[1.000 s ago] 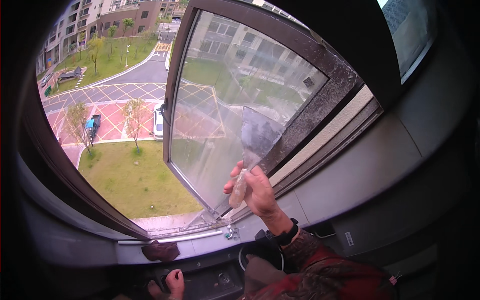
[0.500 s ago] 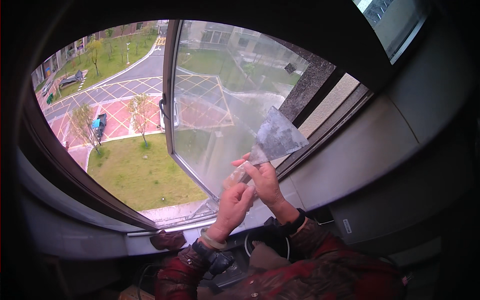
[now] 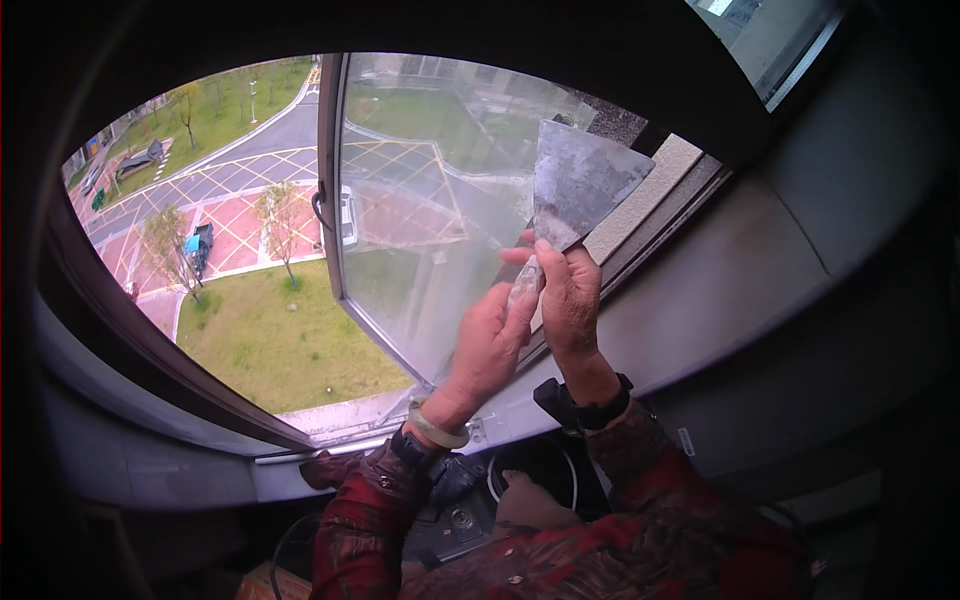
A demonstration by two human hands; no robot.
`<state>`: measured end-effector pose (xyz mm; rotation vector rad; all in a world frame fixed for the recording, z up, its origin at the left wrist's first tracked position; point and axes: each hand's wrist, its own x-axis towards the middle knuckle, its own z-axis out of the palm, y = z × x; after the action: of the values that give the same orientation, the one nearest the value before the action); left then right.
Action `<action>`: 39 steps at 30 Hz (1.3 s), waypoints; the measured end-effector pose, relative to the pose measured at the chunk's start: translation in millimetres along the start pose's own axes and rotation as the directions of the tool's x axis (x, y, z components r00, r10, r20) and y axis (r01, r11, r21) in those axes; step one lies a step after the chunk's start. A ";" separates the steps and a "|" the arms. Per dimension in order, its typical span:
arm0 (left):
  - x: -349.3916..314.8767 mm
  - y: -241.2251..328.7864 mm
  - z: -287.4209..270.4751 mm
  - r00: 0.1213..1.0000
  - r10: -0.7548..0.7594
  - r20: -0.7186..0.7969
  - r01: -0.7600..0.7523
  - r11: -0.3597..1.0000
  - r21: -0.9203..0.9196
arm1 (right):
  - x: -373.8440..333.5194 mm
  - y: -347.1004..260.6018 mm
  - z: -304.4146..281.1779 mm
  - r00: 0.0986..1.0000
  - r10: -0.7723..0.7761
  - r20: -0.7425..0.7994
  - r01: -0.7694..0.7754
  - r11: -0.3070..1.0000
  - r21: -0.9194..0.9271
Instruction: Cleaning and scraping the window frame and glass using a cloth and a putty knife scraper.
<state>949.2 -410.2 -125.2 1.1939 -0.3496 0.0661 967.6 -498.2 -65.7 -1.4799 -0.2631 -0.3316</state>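
Note:
A wide putty knife [image 3: 590, 185] with a grey, smeared metal blade is held up in front of the open window sash. Its blade points up and away from me. My left hand [image 3: 490, 335] is closed around the lower end of the pale, plaster-stained handle. Higher up, my right hand [image 3: 572, 300] grips the handle close to the blade, the thumb laid along it and some fingertips showing past its left side. Part of the handle is hidden by both hands.
The hazy glass sash [image 3: 400, 240] stands swung outward, with a window handle [image 3: 320, 208] on its frame. A pale sill [image 3: 690, 300] curves below the opening. A dark brown cloth [image 3: 325, 470] lies at its left. Outside, far below, are a lawn [image 3: 290, 340] and a road.
Both hands have moved up and to the right with the putty knife. Its blade has turned more upright, and my left hand sits closer to my right.

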 end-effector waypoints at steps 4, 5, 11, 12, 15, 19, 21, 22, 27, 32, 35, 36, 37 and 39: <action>-2.4 -2.3 -0.1 0.998 0.018 0.053 -0.016 0.999 -0.036 | -2.1 4.6 -2.3 1.000 -0.016 -0.011 0.016 1.000 -0.020; -16.7 -13.0 -2.9 0.997 -0.055 0.048 0.055 0.998 0.001 | -12.7 16.9 -8.0 0.999 0.052 -0.003 -0.052 0.997 -0.063; -102.5 -73.5 -10.8 0.964 -0.265 -0.022 0.253 0.940 -0.227 | -82.9 63.7 -25.6 0.915 0.379 0.139 -0.370 0.925 -0.084; -103.7 -70.2 -8.5 0.960 -0.277 -0.029 0.264 0.938 -0.224 | -83.8 58.9 -24.2 0.952 0.266 0.151 -0.237 0.954 -0.182; -91.2 -59.8 -4.8 0.979 -0.200 -0.028 0.189 0.955 -0.228 | -73.7 58.7 -28.7 0.966 0.185 0.178 -0.142 0.963 -0.227; -77.2 -51.8 4.8 0.945 -0.321 -0.061 0.284 0.898 -0.337 | -51.9 39.6 -17.5 0.971 0.194 0.143 -0.156 0.958 -0.241; -77.2 -45.1 18.6 0.947 -0.320 -0.033 0.282 0.875 -0.393 | -47.3 36.9 -20.2 0.976 0.166 0.138 -0.097 0.908 -0.409; -77.7 -40.9 25.4 0.948 -0.316 -0.030 0.272 0.857 -0.438 | -47.8 31.1 -21.9 0.984 0.111 0.137 -0.040 0.897 -0.441; -82.2 -18.2 45.8 0.958 -0.287 -0.025 0.247 0.863 -0.441 | -50.7 1.9 -39.2 0.981 0.109 0.160 -0.022 0.883 -0.468; -109.4 -30.9 37.2 0.818 -0.466 0.337 0.532 0.836 -0.135 | -80.1 -4.0 -67.5 0.918 0.340 0.204 -0.225 0.871 -0.437; -119.1 -47.7 34.2 0.715 -0.578 0.394 0.647 0.760 -0.059 | -92.0 18.1 -69.0 0.899 0.411 0.149 -0.304 0.833 -0.462; -118.4 -48.2 36.2 0.728 -0.586 0.356 0.673 0.709 -0.210 | -91.4 28.9 -66.5 0.914 0.389 0.113 -0.310 0.852 -0.422; -116.7 -48.1 38.0 0.736 -0.598 0.318 0.677 0.644 -0.355 | -91.2 35.5 -63.8 0.928 0.366 0.077 -0.312 0.871 -0.380; -111.3 -48.7 37.5 0.742 -0.613 0.271 0.662 0.608 -0.438 | -93.3 42.4 -56.4 0.918 0.393 0.050 -0.338 0.844 -0.417</action>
<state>846.8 -448.0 -190.4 0.7234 0.0127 -0.6898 895.4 -546.6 -143.9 -1.9238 -0.0080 0.0323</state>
